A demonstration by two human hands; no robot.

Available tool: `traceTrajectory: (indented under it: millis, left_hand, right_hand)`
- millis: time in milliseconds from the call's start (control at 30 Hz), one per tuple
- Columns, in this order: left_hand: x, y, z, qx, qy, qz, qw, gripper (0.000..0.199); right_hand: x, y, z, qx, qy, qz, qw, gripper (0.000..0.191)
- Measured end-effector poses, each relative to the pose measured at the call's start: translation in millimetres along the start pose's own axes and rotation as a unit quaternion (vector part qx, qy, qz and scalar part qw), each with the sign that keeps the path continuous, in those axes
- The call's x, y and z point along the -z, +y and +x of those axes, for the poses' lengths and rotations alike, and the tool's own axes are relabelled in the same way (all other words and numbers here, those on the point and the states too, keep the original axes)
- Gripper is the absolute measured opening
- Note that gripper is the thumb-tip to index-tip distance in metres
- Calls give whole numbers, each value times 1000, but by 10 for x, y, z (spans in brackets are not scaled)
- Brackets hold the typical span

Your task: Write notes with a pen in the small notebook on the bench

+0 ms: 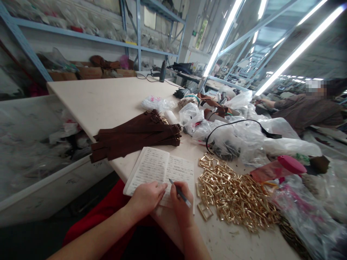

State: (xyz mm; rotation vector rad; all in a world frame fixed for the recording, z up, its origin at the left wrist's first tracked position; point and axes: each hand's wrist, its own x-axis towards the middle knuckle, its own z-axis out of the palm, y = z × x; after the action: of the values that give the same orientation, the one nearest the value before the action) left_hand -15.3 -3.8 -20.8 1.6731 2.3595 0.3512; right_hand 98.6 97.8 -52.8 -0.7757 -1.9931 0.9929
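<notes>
- In the head view, the one view here, someone sits at the near edge of a pale counter (pixel 81 94), an open notebook (pixel 153 162) before them, rows of handwriting on both pages.
- The right hand (pixel 182 195) is closed around a pen (pixel 184 198), fingers pinched low on the barrel.
- What counts from where I stand is the pen's slant: its long axis runs from the near right, where the back end pokes out of the grip, to the far left, where the tip points down at the right-hand page just beside the fold. Whether the tip touches paper, I can't tell.
- The left hand (pixel 148 196) lies back-up across the near part of the notebook, fingers bent together and reaching right toward the fold. It sits near the pen tip, but the right hand alone has the pen. I can't tell whether anything is under those left fingers.
- Just right of the notebook spreads a heap of gold-coloured rectangular buckles (pixel 235 195), one of them near the right wrist.
- At the notebook's far side, a bundle of dark brown straps (pixel 135 135) lies left to right, its left ends over the counter's edge.
</notes>
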Motion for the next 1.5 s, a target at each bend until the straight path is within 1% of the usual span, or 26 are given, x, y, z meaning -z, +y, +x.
traceTrajectory:
  millis: [300, 567, 767, 1000, 1167, 1300, 1500]
  left_hand:
    - [-90, -57, 11, -9, 9, 28, 1000, 34]
    - [-79, -84, 22, -28, 9, 33, 999, 36]
    - [-82, -106, 28, -28, 9, 30, 999, 36]
    - [-110, -121, 23, -29, 11, 37, 999, 35]
    - [-113, -111, 36, -29, 7, 46, 998, 35]
    - [-90, -89, 40, -24, 6, 44, 999, 35]
    - [-79, -76, 32, -22, 5, 45, 999, 34]
  right_hand:
    - [-51, 4, 7, -35, -3, 1, 999, 9]
    - [-93, -63, 68, -59, -21, -20, 998, 14]
    - [-117, -52, 55, -72, -32, -17, 997, 13]
    - [-143, 22, 40, -68, -44, -21, 996, 14]
    - [-130, -7, 43, -69, -57, -29, 996, 13]
    - [-108, -41, 53, -76, -49, -32, 995, 14]
    - [-102, -12, 51, -71, -60, -37, 995, 15]
